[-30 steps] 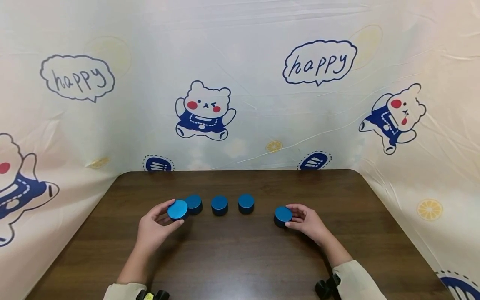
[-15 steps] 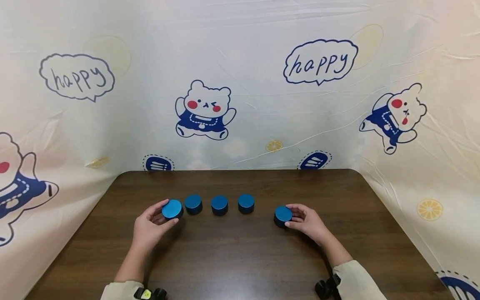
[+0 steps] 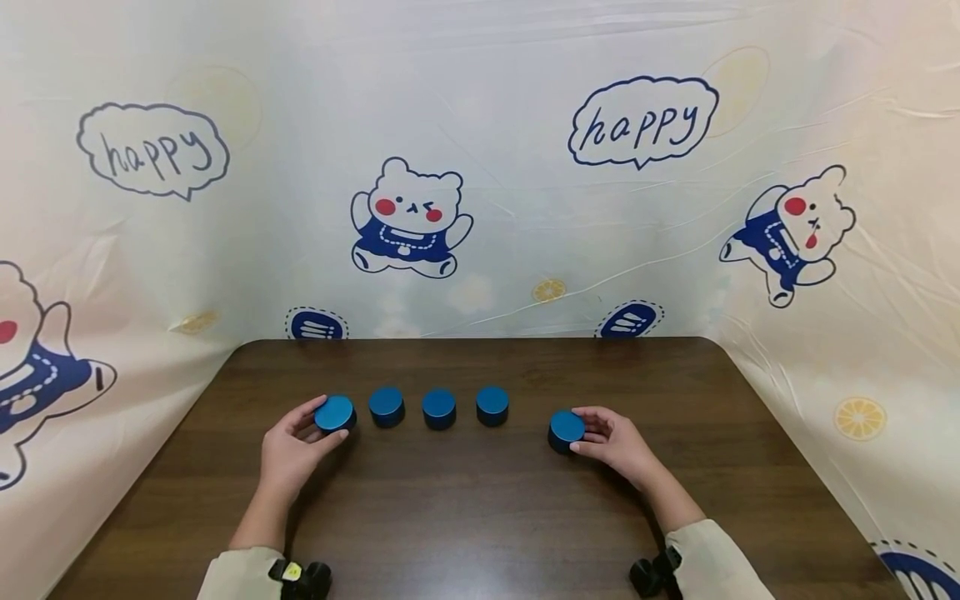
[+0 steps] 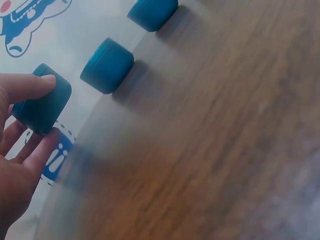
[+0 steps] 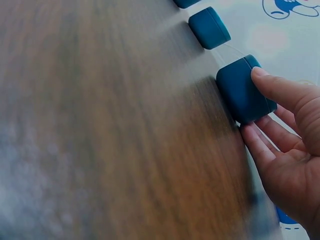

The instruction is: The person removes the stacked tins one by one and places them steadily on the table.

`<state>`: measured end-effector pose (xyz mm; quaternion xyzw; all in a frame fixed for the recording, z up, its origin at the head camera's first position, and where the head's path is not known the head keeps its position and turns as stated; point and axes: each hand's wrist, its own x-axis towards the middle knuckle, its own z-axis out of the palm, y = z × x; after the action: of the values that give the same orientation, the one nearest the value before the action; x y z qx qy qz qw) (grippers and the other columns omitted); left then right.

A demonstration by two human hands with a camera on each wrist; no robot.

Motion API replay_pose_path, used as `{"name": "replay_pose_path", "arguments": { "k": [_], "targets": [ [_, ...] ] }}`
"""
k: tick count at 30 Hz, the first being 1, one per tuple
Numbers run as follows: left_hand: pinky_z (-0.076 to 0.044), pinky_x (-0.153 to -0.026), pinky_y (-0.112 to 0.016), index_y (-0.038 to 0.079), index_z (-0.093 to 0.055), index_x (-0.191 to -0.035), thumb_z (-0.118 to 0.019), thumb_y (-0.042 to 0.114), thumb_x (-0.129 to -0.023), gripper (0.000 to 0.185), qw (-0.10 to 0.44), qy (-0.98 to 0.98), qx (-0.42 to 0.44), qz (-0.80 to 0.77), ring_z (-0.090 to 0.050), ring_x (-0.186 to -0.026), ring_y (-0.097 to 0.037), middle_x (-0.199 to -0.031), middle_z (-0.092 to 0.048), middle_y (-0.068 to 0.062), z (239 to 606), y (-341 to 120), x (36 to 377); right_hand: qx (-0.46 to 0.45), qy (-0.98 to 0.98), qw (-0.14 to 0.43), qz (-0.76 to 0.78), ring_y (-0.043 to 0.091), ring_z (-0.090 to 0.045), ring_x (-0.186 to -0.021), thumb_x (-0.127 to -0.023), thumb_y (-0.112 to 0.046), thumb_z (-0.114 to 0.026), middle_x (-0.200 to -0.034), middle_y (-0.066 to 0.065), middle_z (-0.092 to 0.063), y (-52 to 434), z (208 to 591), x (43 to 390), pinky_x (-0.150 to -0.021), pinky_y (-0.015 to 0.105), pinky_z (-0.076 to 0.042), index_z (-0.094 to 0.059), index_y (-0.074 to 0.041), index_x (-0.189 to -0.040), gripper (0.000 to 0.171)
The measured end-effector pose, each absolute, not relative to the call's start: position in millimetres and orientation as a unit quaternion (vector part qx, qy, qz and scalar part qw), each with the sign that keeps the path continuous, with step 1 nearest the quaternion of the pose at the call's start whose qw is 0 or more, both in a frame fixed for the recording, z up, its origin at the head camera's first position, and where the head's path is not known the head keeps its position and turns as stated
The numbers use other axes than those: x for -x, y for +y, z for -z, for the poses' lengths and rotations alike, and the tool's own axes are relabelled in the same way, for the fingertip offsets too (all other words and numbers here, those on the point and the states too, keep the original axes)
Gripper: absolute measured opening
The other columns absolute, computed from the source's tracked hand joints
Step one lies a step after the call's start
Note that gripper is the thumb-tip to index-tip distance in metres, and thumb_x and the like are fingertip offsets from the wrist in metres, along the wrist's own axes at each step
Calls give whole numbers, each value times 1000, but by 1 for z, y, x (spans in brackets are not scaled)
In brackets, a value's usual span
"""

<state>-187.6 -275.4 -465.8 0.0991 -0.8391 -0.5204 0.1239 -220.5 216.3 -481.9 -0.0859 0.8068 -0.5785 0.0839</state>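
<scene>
My left hand point(image 3: 288, 454) pinches a short blue cylinder point(image 3: 335, 413) between thumb and fingers at the left end of a loose row. In the left wrist view this held blue cylinder point(image 4: 45, 102) appears raised off the tabletop. At the right end, my right hand point(image 3: 617, 446) grips another blue cylinder point(image 3: 566, 431) by its right side. That blue cylinder point(image 5: 245, 90) stands on the table in the right wrist view, a thin seam near its top. Between the hands stand three more: a left cylinder point(image 3: 386, 407), a middle cylinder point(image 3: 438, 409) and a right cylinder point(image 3: 492, 406).
The cylinders are on a dark brown wooden table point(image 3: 480, 517) with rounded far corners. Behind it hangs a pale printed cloth point(image 3: 510, 217) with cartoon bears and "happy" bubbles. A black strap device point(image 3: 300, 579) sits on the left wrist, another black device point(image 3: 652, 575) on the right.
The left hand has moved left with its cylinder, away from the neighbouring one, widening the gap. The right hand and the other cylinders have stayed put.
</scene>
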Motion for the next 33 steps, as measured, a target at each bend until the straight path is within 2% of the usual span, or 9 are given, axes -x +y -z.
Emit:
{"name": "replay_pose_path", "arguments": {
  "k": [16,33],
  "targets": [
    [-47,-94,-41,7,-53,-139,-81,17,-81,66,106,-858,-92,495,-50,-124,-40,-141,-47,-23,473,-285,211,95,806,80,578,32,-57,-117,-83,-9,-78,-129,18,-58,217,480,221,-95,36,-51,-54,-2,-133,56],
    [-46,-98,-48,2,-50,-140,-79,16,-84,65,83,-879,-79,462,-54,-121,-42,-139,-48,-28,478,-287,227,78,808,87,578,30,-57,-117,-82,-9,-79,-128,16,-59,215,480,220,-97,38,-50,-56,-3,-131,55]
  ]
}}
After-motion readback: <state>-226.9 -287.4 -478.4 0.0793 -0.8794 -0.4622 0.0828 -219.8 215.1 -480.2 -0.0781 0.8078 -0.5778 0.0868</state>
